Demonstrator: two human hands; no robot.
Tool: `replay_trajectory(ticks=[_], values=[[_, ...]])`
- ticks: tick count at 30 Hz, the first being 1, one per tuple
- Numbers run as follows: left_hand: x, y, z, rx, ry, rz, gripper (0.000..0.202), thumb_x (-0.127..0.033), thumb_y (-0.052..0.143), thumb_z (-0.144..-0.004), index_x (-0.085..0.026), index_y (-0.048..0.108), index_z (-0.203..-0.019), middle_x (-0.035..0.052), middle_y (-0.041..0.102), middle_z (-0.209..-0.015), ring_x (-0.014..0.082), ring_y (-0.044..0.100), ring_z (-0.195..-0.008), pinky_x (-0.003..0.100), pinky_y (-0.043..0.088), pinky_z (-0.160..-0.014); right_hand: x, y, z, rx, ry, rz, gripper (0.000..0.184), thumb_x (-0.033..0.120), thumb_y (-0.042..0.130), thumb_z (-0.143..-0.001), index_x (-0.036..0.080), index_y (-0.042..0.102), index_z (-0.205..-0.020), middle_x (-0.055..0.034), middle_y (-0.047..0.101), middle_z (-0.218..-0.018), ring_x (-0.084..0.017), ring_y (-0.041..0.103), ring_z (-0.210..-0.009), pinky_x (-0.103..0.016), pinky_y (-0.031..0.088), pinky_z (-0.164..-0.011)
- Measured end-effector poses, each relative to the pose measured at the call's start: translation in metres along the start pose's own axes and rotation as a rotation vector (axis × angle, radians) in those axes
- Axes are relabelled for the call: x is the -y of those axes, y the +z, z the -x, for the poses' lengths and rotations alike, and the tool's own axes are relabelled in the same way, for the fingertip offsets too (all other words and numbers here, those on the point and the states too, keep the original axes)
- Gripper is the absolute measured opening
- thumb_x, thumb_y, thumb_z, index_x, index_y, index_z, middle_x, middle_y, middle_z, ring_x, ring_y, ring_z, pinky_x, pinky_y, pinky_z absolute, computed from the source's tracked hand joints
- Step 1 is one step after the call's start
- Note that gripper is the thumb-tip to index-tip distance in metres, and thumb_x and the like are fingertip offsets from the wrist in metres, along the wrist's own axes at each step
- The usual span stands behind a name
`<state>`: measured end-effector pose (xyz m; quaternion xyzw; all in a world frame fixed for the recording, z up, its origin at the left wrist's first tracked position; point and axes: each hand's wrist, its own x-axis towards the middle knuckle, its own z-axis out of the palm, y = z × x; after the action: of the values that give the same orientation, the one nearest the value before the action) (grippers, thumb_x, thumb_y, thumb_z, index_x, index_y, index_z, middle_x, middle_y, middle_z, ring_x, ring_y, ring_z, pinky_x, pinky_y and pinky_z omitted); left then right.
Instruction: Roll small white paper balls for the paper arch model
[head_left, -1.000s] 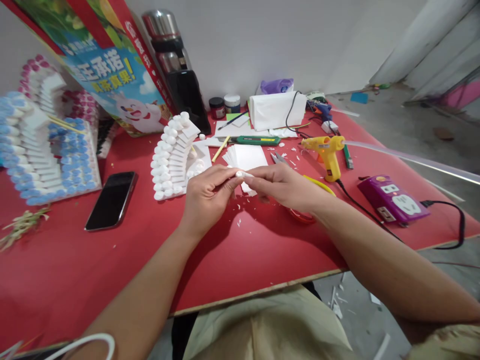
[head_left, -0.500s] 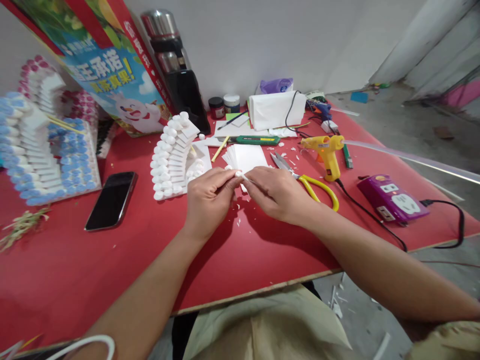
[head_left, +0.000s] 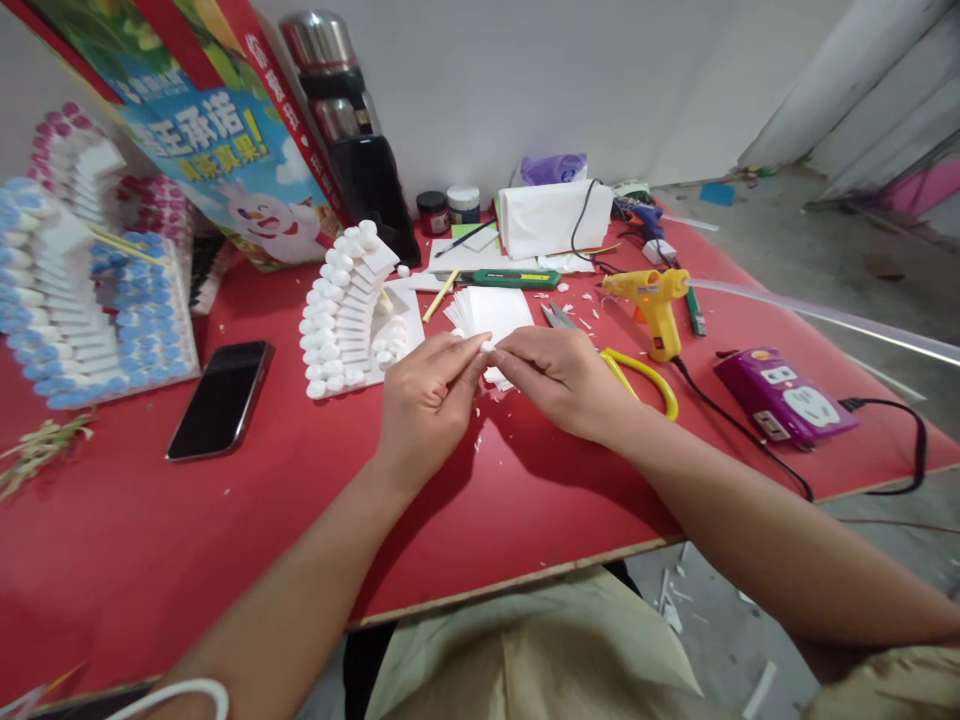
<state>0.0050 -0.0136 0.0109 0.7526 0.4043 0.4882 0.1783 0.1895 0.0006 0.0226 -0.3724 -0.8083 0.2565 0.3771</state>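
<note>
Apparently, the left hand (head_left: 431,392) and the right hand (head_left: 559,380) both pinch a small white piece (head_left: 487,346) with fingertips — it is at the near side of the white cards (head_left: 501,308), right of the white curved model (head_left: 346,310). I judge it light, soft, easily dented — best held gently by its ends.
</note>
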Motion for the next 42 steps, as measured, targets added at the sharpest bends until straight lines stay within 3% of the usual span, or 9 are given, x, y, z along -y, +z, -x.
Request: replay_trajectory(ticks=[7,14,19,25,31,34,37,42], values=[[-0.002,-0.003,-0.005,0.017,-0.147,0.169,0.015,-0.023,0.069,-0.094,-0.022,0.082,-0.102,0.0027,0.073,-0.084,0.0147,0.067,-0.075,0.027,0.053,-0.071,-0.003,-0.004,-0.003,0.005,0.087,-0.099,0.03,0.027,0.056,-0.1,0.016,0.064,-0.073,0.0011,0.058,-0.066,-0.011,0.047,-0.061,-0.027,0.035,-0.061],[0.0,-0.001,-0.004,-0.006,-0.105,0.083,0.017,-0.017,0.069,-0.092,-0.019,0.082,-0.102,0.0032,0.076,-0.091,0.0148,0.068,-0.083,0.026,0.055,-0.078,0.002,-0.002,-0.004,-0.067,0.32,-0.279,0.028,0.032,0.068,-0.089,0.015,0.068,-0.067,-0.0001,0.061,-0.057,-0.01,0.049,-0.054,-0.025,0.036,-0.054],[-0.002,0.001,-0.005,-0.006,-0.05,-0.037,0.017,-0.018,0.066,-0.093,-0.019,0.08,-0.103,0.0035,0.076,-0.092,0.0146,0.069,-0.081,0.026,0.055,-0.075,0.008,0.0,-0.004,-0.143,0.341,-0.243,0.029,0.026,0.068,-0.084,0.015,0.063,-0.058,0.0007,0.057,-0.051,-0.01,0.047,-0.052,-0.026,0.034,-0.052],[0.003,0.004,-0.003,0.052,0.165,-0.338,0.021,-0.021,0.057,-0.1,-0.012,0.076,-0.106,0.0081,0.072,-0.089,0.0168,0.066,-0.08,0.028,0.05,-0.07,0.003,0.005,-0.006,-0.08,0.474,-0.354,0.026,0.022,0.065,-0.081,0.015,0.063,-0.055,0.0002,0.058,-0.049,-0.01,0.05,-0.049,-0.025,0.036,-0.049],[0.008,0.007,0.001,0.095,0.249,-0.64,0.031,-0.023,0.045,-0.105,-0.008,0.071,-0.112,0.0095,0.066,-0.084,0.0192,0.059,-0.074,0.031,0.044,-0.064,0.006,0.015,-0.005,-0.096,0.497,-0.484,0.022,0.023,0.063,-0.084,0.013,0.068,-0.065,0.002,0.057,-0.049,-0.008,0.046,-0.045,-0.023,0.033,-0.045],[0.007,0.005,0.003,0.062,0.25,-0.56,0.032,-0.02,0.046,-0.105,-0.007,0.069,-0.124,0.0106,0.068,-0.088,0.0197,0.061,-0.079,0.031,0.046,-0.067,0.009,0.014,-0.005,-0.114,0.476,-0.512,0.025,0.029,0.065,-0.087,0.013,0.068,-0.069,0.0036,0.055,-0.047,-0.007,0.044,-0.043,-0.022,0.031,-0.043],[0.005,0.003,0.002,0.033,0.171,-0.303,0.027,-0.017,0.052,-0.103,-0.014,0.074,-0.118,0.0077,0.07,-0.089,0.0163,0.064,-0.078,0.029,0.05,-0.07,0.007,0.009,-0.005,-0.118,0.435,-0.472,0.024,0.029,0.066,-0.089,0.013,0.069,-0.071,0.0022,0.058,-0.051,-0.009,0.049,-0.047,-0.023,0.038,-0.048],[0.006,-0.004,-0.007,0.006,-0.16,0.185,0.008,-0.021,0.074,-0.091,-0.018,0.081,-0.093,0.0012,0.071,-0.079,0.0118,0.068,-0.063,0.025,0.056,-0.065,-0.002,0.0,-0.004,-0.024,0.278,-0.311,0.024,0.031,0.065,-0.093,0.013,0.074,-0.081,-0.0016,0.065,-0.062,-0.013,0.057,-0.057,-0.027,0.043,-0.057]])
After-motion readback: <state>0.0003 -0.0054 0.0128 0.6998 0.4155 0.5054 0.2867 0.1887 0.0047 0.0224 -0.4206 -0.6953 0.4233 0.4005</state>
